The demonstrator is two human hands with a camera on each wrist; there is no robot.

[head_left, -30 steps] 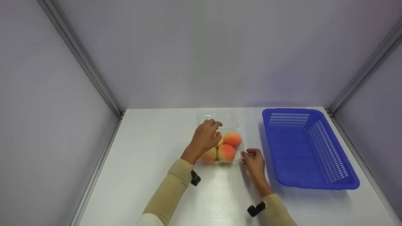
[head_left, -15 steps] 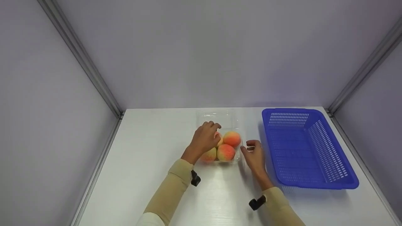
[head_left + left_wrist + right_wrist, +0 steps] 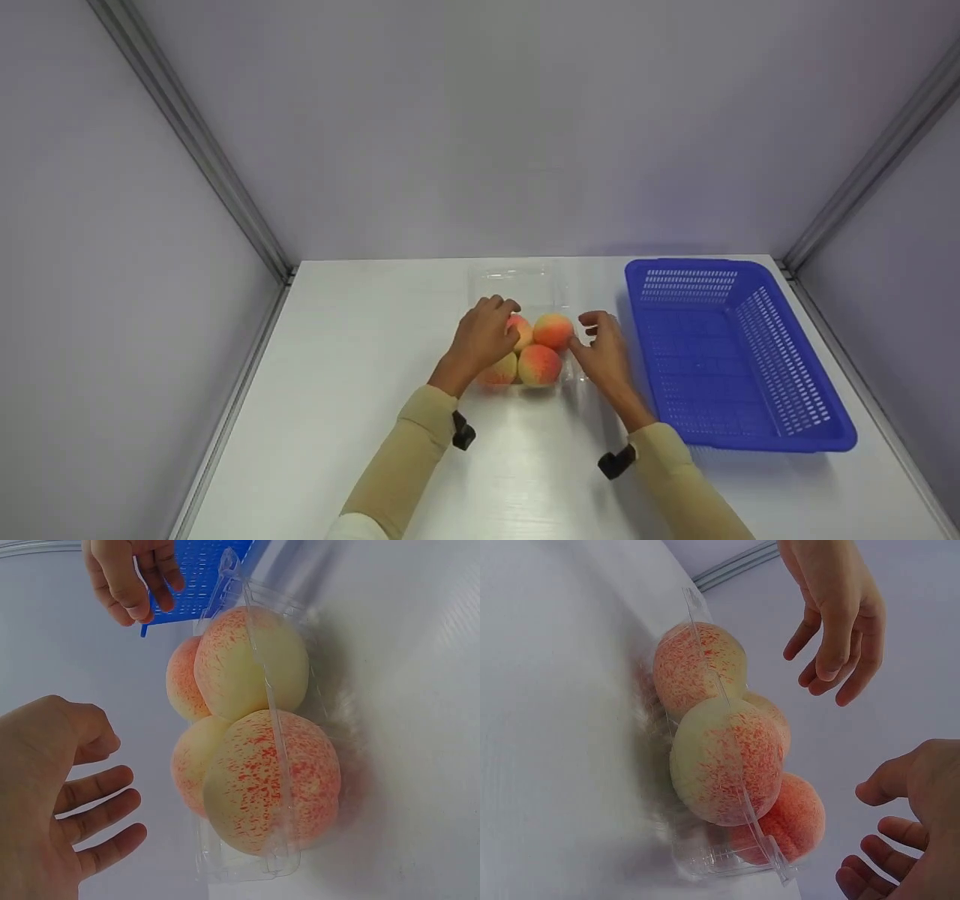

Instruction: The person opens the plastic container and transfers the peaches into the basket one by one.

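Several red-and-yellow peaches [image 3: 540, 366] sit close together in a clear plastic clamshell box [image 3: 281, 866], whose see-through lid [image 3: 517, 283] lies folded back behind them. My left hand [image 3: 481, 334] hovers over the box's left side with loosely bent fingers, partly hiding the peaches at the left. To the right of the box is my right hand [image 3: 604, 356], its thumb near the back right peach [image 3: 553, 331]. Both wrist views show a gap between the fingers and the fruit; neither my left hand [image 3: 67, 787] nor my right hand [image 3: 922, 825] holds anything.
A blue plastic basket [image 3: 660, 375] with slotted walls stands on the white table [image 3: 360, 337] to the right of my right hand. Grey panels [image 3: 480, 150] rise behind the table and on both sides.
My right hand has moved forward along the box's right side, from its front corner to beside the back right peach. My left hand has drawn back slightly toward me. The peaches stay in place.
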